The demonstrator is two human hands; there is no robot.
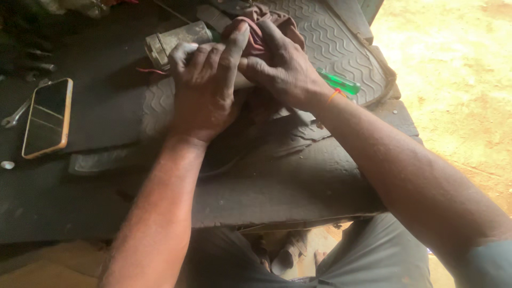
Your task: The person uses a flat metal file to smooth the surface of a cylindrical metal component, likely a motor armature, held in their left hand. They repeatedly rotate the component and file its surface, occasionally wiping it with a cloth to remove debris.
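My left hand [205, 88] grips a grimy cylindrical metal part [176, 40] that lies on a ribbed rubber mat [341, 42]. My right hand [280, 64] presses a reddish-brown rag [266, 16] against the same part, its fingers closed over the cloth. The two hands touch each other. A thin red wire [151, 70] trails from the part's left end. Much of the part is hidden under my fingers.
A phone in an orange case [47, 117] lies face up at the left. A spanner [15, 114] and a small washer [7, 165] are beside it. A green-handled screwdriver [338, 82] lies just right of my right wrist. Sandy ground lies beyond the bench's right edge.
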